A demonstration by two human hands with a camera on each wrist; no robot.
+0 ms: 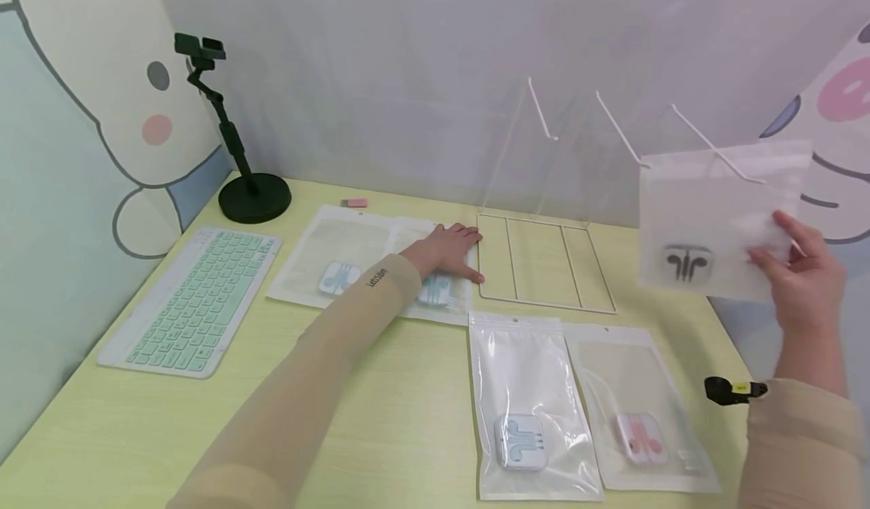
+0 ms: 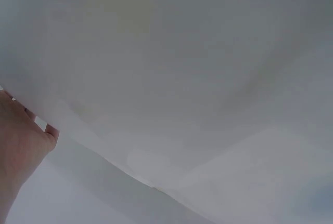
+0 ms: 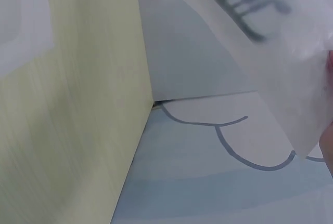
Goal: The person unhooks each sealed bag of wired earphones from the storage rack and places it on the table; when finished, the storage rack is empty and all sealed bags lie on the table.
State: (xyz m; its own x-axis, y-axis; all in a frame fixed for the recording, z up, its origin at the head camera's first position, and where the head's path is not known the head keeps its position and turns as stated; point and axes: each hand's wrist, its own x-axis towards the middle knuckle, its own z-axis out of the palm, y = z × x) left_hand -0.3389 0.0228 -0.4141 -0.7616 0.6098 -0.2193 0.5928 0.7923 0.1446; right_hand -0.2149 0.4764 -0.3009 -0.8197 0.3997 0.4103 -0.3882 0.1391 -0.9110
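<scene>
My right hand (image 1: 809, 267) pinches the right side of a translucent zip bag (image 1: 734, 214), held up sideways. Black earphones (image 1: 688, 264) in a case show through it; this bag (image 3: 281, 78) also appears in the right wrist view. The right hook of a white wire rack (image 1: 547, 305) crosses over the bag; the middle hook's tip is at its upper left corner. With fingers spread, my left hand (image 1: 448, 252) rests at the rack base's left bar, over a bag with teal earphones (image 1: 435, 291). A pale blurred surface (image 2: 166, 78) fills most of the left wrist view.
A bag with blue earphones (image 1: 522, 441) and one with pink earphones (image 1: 640, 438) lie in front of the rack. Another bag (image 1: 340, 248) lies left. A keyboard (image 1: 197, 297), black phone stand (image 1: 254, 198) and pink USB stick (image 1: 355, 202) are farther left.
</scene>
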